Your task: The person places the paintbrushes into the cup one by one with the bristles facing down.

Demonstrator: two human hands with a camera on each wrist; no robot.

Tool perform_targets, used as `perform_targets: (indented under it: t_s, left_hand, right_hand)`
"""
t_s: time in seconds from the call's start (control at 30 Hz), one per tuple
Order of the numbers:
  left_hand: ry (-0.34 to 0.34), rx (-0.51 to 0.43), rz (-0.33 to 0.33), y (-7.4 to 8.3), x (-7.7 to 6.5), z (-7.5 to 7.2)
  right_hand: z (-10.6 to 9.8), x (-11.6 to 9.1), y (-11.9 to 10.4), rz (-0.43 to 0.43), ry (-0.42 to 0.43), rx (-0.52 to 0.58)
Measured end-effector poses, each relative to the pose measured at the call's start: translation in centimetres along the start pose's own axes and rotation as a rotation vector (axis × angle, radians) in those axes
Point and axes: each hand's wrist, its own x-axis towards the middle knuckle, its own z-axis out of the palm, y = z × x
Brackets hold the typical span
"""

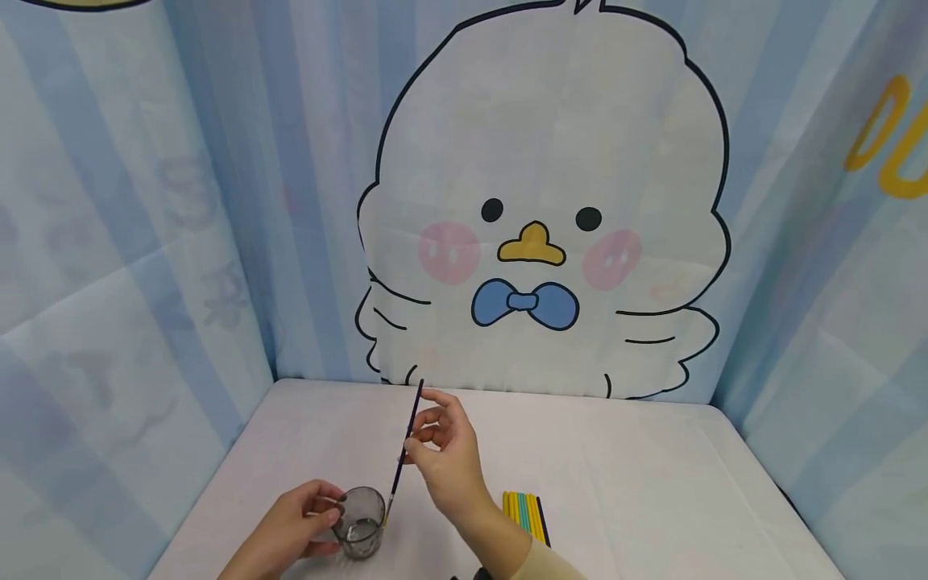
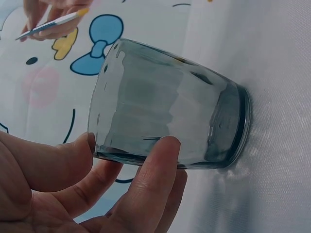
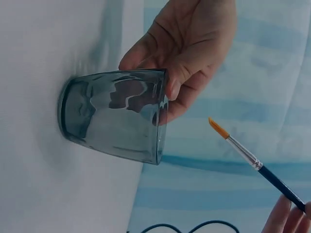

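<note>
A clear grey-tinted drinking glass (image 1: 361,515) is at the near left of the table, its mouth up. My left hand (image 1: 293,519) grips it from the left side near the rim, thumb and fingers against the wall. In my right hand (image 1: 451,463) a thin dark-handled paintbrush (image 1: 405,447) is pinched, bristles down. Its orange bristles (image 3: 218,127) and silver ferrule show in the right wrist view, apart from the glass and level with its open end. In the left wrist view, the glass base (image 2: 243,126) is at the white cloth.
Slim yellow, teal and black sticks (image 1: 525,515) lie side by side right of my right forearm, partly hidden by it. A small dark object (image 1: 482,573) shows at the bottom edge. Striped blue curtains (image 1: 312,201) with a cartoon bird enclose the white table (image 1: 652,483).
</note>
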Motion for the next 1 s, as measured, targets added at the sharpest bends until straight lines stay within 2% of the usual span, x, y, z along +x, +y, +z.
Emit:
perform_targets:
  t_s: [0.3, 0.63, 1.0]
  left_hand:
    - [0.001, 0.046, 0.009, -0.5, 0.1, -0.2]
    - [-0.013, 0.041, -0.019, -0.3, 0.5, -0.1]
    - [-0.029, 0.004, -0.025, 0.0, 0.3, -0.4]
  right_hand:
    - [1.8, 0.5, 0.4, -0.022, -0.015, -0.005]
    - [3.4, 0.7, 2.0, -0.102, -0.062, -0.133]
    - [4.4, 0.5, 4.0, -0.022, -0.159, -0.246]
